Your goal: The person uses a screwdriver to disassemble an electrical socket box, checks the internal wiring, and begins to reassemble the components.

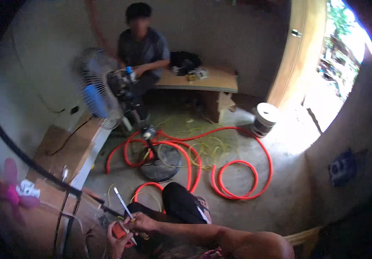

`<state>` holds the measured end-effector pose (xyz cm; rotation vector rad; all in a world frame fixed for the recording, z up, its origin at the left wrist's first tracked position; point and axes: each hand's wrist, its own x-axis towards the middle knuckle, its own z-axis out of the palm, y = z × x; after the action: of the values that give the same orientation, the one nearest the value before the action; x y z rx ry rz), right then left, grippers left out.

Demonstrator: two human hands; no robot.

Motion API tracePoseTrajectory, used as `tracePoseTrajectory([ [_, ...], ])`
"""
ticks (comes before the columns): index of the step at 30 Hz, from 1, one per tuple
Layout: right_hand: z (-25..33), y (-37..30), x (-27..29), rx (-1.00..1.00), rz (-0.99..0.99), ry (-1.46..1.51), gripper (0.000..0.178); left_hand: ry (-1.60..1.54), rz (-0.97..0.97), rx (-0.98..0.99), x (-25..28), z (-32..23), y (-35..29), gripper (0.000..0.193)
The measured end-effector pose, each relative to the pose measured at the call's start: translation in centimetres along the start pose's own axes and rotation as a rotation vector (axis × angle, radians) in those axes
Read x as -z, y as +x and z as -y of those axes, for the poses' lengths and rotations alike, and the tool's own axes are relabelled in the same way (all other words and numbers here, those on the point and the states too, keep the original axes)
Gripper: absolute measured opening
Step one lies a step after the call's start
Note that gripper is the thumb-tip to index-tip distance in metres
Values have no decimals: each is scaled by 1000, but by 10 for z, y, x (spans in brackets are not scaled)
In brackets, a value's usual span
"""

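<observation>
At the lower middle, my left hand (pixel 116 247) is closed around a small orange-red box-shaped thing (pixel 119 231); its exact kind is too blurred to make out. Just above and to the right, my right hand (pixel 142 222) pinches a narrow white strip (pixel 122 201) with small dark marks along it. The strip's free end points up and to the left. Both hands are close together over my lap, beside my dark-trousered knee (pixel 179 198). Fingers partly hide the orange-red thing.
Coiled orange tubing (pixel 270 162) and thin yellow wire (pixel 212 149) spread over the floor. A stand fan (pixel 93 97) with a round base (pixel 162 168) stands ahead. Beyond sits another person (pixel 142 47) beside a low wooden bench (pixel 203 80). A white-topped spool (pixel 265 116) is near the doorway; a pink fan (pixel 15 194) is at left.
</observation>
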<state>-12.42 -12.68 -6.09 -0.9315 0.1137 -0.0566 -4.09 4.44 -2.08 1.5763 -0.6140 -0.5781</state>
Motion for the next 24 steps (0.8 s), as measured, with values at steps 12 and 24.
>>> tracePoseTrajectory([
  [12, 22, -11, 8, -184, 36, -78, 11, 93, 47, 139, 12, 12, 0, 71],
  [24, 27, -6, -3, -232, 68, 15, 15, 122, 35, 97, 15, -6, -8, 74],
])
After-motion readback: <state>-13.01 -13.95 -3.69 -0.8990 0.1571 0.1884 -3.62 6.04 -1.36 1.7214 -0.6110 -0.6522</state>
